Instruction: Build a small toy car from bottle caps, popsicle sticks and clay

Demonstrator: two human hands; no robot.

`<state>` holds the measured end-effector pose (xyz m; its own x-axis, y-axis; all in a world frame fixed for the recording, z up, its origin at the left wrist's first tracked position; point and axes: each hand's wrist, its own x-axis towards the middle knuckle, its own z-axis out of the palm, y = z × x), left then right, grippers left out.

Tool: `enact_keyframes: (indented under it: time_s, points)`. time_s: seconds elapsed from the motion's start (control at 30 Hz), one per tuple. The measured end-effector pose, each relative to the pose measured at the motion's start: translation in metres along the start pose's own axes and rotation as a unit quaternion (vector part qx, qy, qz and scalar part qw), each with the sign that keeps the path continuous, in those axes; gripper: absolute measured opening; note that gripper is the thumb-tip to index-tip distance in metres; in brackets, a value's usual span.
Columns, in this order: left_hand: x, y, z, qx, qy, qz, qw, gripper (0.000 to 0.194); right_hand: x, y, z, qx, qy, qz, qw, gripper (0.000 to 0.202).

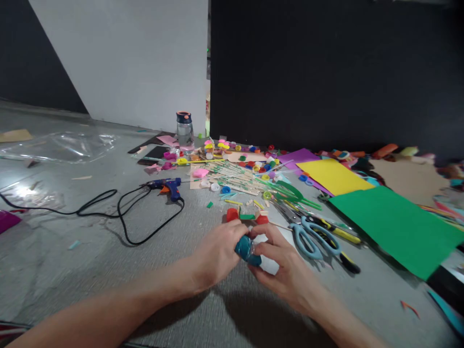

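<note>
Between my two hands is a small teal object (245, 249) with a shiny, clear-looking part; its exact kind is hard to make out. My left hand (221, 249) is closed round its left side. The fingers of my right hand (277, 261) are bent round its right side, and something white shows under them. Just beyond my hands lies a small piece with red caps (232, 214) at its ends and a green strip (247, 217) between them. Blue-handled scissors (308, 239) rest to the right of my right hand.
A blue glue gun (168, 186) with a looping black cord lies at the left. Sticks (232, 176) and bottle caps are scattered ahead, near a water bottle (185, 130). Green (398, 227) and yellow sheets (331, 176) and a yellow-black cutter (344, 234) lie right.
</note>
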<state>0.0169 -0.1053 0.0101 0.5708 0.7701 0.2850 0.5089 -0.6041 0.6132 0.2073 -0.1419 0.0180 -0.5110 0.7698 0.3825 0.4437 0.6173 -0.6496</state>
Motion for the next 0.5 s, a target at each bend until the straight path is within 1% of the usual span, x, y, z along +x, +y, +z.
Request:
enact_keyframes:
  time_s: [0.1,0.17,0.27,0.37,0.43,0.5]
  points:
    - [0.002,-0.003,-0.005,0.051,-0.034,0.048,0.997,0.015,0.002,-0.005,-0.009,0.036,-0.043,0.03,0.998,0.025]
    - [0.004,-0.003,-0.015,0.097,-0.051,0.053,0.993,0.013,0.002,-0.006,-0.018,0.061,-0.047,0.045,0.996,0.022]
    - [0.009,0.0,-0.039,0.17,-0.073,0.014,0.983,0.009,0.002,-0.001,-0.027,0.099,-0.033,0.079,0.991,0.015]
    - [0.011,-0.001,-0.066,0.237,-0.069,-0.045,0.968,0.007,0.001,0.008,-0.031,0.157,-0.011,0.134,0.979,0.006]
    - [0.012,-0.006,-0.08,0.271,-0.049,-0.075,0.958,0.009,0.0,0.013,-0.031,0.2,0.012,0.152,0.968,0.01]
    - [0.012,-0.016,-0.089,0.284,-0.03,-0.105,0.953,0.01,-0.001,0.016,-0.031,0.232,0.051,0.143,0.961,0.016]
